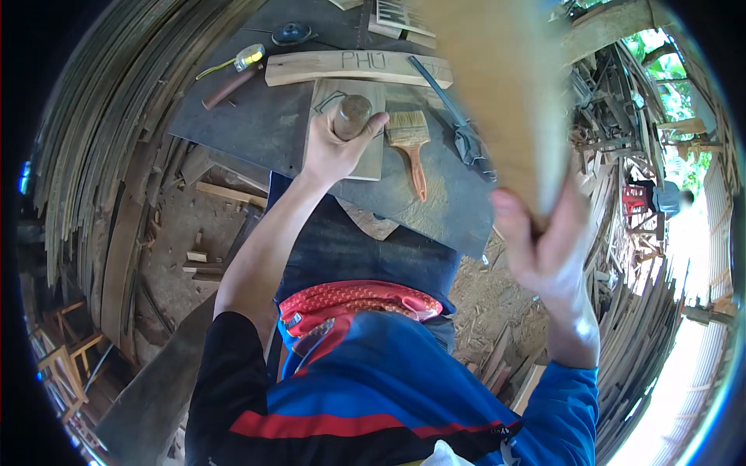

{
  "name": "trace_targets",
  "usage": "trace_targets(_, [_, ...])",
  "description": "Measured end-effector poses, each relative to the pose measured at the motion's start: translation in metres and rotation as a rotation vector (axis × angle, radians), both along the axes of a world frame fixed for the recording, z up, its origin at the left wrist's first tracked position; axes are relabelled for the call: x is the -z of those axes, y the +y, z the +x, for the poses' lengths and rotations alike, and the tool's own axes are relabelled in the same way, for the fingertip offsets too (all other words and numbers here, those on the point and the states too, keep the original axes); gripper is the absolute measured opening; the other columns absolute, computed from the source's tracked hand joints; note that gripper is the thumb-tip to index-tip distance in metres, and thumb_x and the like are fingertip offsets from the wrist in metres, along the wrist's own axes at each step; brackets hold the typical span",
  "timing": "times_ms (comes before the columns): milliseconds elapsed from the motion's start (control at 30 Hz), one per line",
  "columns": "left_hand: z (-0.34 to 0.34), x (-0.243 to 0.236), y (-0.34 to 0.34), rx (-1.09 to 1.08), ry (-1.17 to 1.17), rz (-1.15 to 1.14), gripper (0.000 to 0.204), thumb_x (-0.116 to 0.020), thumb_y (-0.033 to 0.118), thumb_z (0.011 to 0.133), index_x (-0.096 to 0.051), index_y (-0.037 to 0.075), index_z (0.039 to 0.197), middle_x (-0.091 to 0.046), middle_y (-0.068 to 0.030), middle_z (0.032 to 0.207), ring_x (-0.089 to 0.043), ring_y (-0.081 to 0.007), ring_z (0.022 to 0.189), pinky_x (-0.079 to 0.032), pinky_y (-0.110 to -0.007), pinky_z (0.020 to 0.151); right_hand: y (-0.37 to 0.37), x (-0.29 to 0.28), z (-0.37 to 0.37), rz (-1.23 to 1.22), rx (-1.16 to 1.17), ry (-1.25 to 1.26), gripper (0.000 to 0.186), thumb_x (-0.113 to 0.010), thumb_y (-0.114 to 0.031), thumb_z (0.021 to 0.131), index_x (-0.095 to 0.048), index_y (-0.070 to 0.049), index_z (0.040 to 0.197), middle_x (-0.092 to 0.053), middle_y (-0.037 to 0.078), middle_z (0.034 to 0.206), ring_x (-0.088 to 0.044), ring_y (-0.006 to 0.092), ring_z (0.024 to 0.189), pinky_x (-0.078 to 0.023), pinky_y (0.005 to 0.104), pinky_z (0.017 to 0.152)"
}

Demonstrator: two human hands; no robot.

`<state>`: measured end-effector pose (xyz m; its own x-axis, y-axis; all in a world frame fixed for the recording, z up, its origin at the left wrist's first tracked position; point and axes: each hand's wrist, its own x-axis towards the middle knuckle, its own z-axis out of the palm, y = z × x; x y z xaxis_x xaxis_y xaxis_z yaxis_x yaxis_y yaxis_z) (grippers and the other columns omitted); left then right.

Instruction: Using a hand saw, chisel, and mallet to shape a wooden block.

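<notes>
My left hand [332, 152] is wrapped round an upright tool with a round wooden handle [353, 115], seen from its butt end. The tool's lower end is hidden by the hand. Beneath it a flat wooden board [365, 167] lies on the dark work table [256, 124]. My right hand [548, 241] grips the lower end of a thick, pale wooden block [497, 85], raised close to the camera and blurred by motion. Just right of the board rests a paintbrush [410, 144] with pale bristles and an orange-brown handle.
Across the table's back lies a marked wooden strip [350, 68]. A tape measure [250, 56], a reddish-brown rod [231, 87] and a long dark metal tool [443, 89] lie around it. Timber stacks [101, 132] stand left. Far right, a person [667, 198] is near a red chair [635, 199].
</notes>
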<state>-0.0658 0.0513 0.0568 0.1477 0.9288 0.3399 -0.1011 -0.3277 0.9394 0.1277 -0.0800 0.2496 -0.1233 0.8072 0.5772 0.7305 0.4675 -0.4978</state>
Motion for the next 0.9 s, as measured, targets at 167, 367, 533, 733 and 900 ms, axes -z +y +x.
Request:
trace_targets(167, [0.007,0.006,0.003,0.101,-0.202,0.033,0.015,-0.076,0.008,0.09,-0.071,-0.001,0.101,-0.075,-0.0026,0.092,-0.067,-0.0073,0.089,-0.053,-0.026,0.079,0.011,0.032,0.004,-0.446,0.033,-0.392,0.05,-0.077,-0.033,0.09,-0.052,0.006,0.109,-0.064,0.022,0.066,-0.066,0.0461,0.063,-0.054,0.049,0.055])
trace_targets(367, [-0.002,-0.01,-0.003,0.015,-0.046,-0.065,0.017,-0.08,0.013,0.09,-0.068,0.003,0.088,-0.067,0.0037,0.082,-0.056,-0.0036,0.075,-0.048,-0.025,0.067,-0.021,0.03,0.011,-0.419,0.038,0.064,0.041,-0.076,-0.028,0.093,-0.054,0.004,0.105,-0.06,0.017,0.062,-0.066,0.0345,0.054,-0.048,0.0412,0.051])
trace_targets(533, [-0.002,-0.003,0.0,0.042,-0.077,0.005,0.018,-0.078,0.01,0.091,-0.063,0.004,0.083,-0.058,0.0047,0.07,-0.051,-0.0034,0.062,-0.041,-0.024,0.056,-0.035,0.112,0.006,-0.979,0.203,0.485,0.039,-0.069,-0.031,0.097,-0.058,0.005,0.106,-0.062,0.013,0.064,-0.067,0.0208,0.058,-0.049,0.0373,0.052])
trace_targets(733, [-0.003,0.005,-0.001,0.042,-0.081,0.056,0.018,-0.074,-0.002,0.091,-0.058,0.003,0.082,-0.054,0.002,0.065,-0.048,-0.0052,0.051,-0.035,-0.024,0.046,-0.044,0.186,-0.016,-0.778,0.179,0.293,0.042,-0.063,-0.037,0.1,-0.06,0.005,0.1,-0.059,0.013,0.063,-0.062,0.021,0.056,-0.046,0.0386,0.054])
trace_targets(900, [-0.018,0.024,-0.008,0.026,-0.082,0.218,0.019,-0.066,-0.012,0.09,-0.053,0.002,0.089,-0.052,-0.0027,0.07,-0.048,-0.008,0.053,-0.037,-0.025,0.046,-0.04,0.194,-0.027,-0.969,0.208,0.4,0.045,-0.063,-0.039,0.099,-0.059,0.006,0.098,-0.062,0.023,0.071,-0.066,0.0336,0.068,-0.048,0.0443,0.066])
